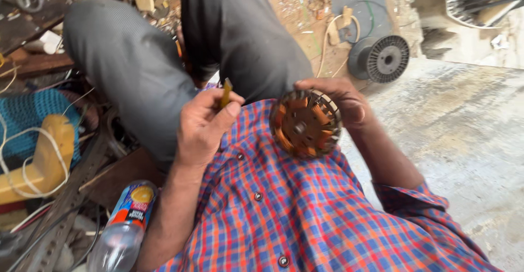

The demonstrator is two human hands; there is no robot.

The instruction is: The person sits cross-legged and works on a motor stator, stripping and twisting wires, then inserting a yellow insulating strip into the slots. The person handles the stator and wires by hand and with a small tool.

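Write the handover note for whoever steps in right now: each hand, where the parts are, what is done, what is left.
Left hand: closed, pinching a small yellow strip between thumb and fingers, raised above the lap.
Right hand: gripping the rim of a round motor stator with copper windings, held against the checked shirt.
Nearby: plastic bottle by the left elbow, empty black wire spool on the floor ahead, yellow block wrapped in white cord on the left.
Done: copper coils show all round the stator.
Left: the strip is not yet touching the stator; whether any slot lacks one is too small to tell.
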